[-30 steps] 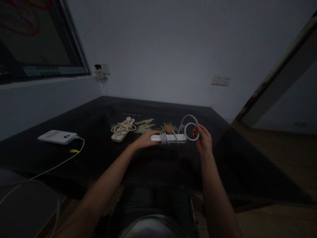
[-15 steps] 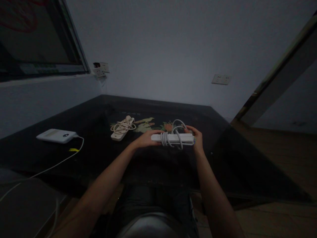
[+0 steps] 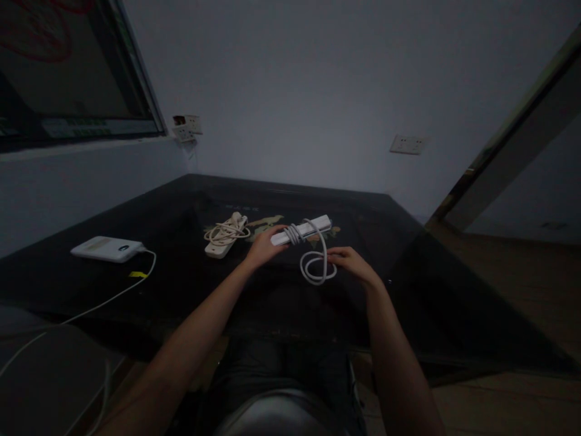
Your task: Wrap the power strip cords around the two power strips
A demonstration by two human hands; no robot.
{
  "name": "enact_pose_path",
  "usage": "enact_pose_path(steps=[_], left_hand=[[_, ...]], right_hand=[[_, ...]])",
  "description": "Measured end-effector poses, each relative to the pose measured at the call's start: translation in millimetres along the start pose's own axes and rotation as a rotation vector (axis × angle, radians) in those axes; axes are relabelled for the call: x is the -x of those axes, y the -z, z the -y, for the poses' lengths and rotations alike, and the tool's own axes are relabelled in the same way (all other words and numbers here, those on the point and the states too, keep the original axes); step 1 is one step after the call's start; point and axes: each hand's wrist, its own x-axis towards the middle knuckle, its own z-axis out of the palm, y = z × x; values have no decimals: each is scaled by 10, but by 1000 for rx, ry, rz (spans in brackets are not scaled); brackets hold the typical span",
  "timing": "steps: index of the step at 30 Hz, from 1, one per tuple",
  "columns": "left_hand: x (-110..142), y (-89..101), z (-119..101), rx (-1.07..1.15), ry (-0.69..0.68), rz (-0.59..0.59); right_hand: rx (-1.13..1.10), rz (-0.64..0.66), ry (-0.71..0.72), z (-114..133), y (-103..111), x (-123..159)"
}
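Note:
My left hand grips the near left end of a white power strip, which is held tilted above the dark table. A grey-white cord is wound several times around the strip's middle. From there the cord runs down into loose loops on the right. My right hand pinches these loops with its fingertips, a little below and to the right of the strip. What the right palm covers is hidden.
Left of my hands lies another power strip with a beige cord bundled on it. A white device with a white cable rests at the table's left, beside a yellow tag. Wall sockets sit behind the table.
My right hand has left the strip's right end and moved down to hold the loose cord loops. The strip's right end has swung up and away, still in my left hand.

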Motion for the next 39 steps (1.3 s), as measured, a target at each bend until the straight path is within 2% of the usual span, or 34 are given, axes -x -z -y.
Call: enact_pose_path(steps=[3,5,9,14,19,22,26,30,33,36,39], left_hand=[[8,3,52,-53,12,-7],[17,-1,56,-69,2,16],[41,-20,0,-82,-30,109],[71,-60,-66,-87,-45,196],[121,-84,-139,-16,-107,404],[154,-68,-210,62,-167,504],[178,-40,-300,126,-153,586],[175,-35,-350,206,-110,593],[162,-27,-369,264,-78,571],[141,-10,-377,294,-60,487],[110,3,-358,273,-24,343]], right_hand=[[-152,75,-64,28,25,45],[-267,48,-64,55,50,75],[-435,-102,0,111,88,112],[-528,-318,132,121,74,74],[-549,-514,212,86,81,8],[-527,-569,219,49,106,-17],[-328,-629,218,19,123,-29],[-65,-587,257,36,124,-24],[-18,-509,254,42,133,-24],[2,-390,240,18,141,-33],[12,-265,230,-18,118,-42]])
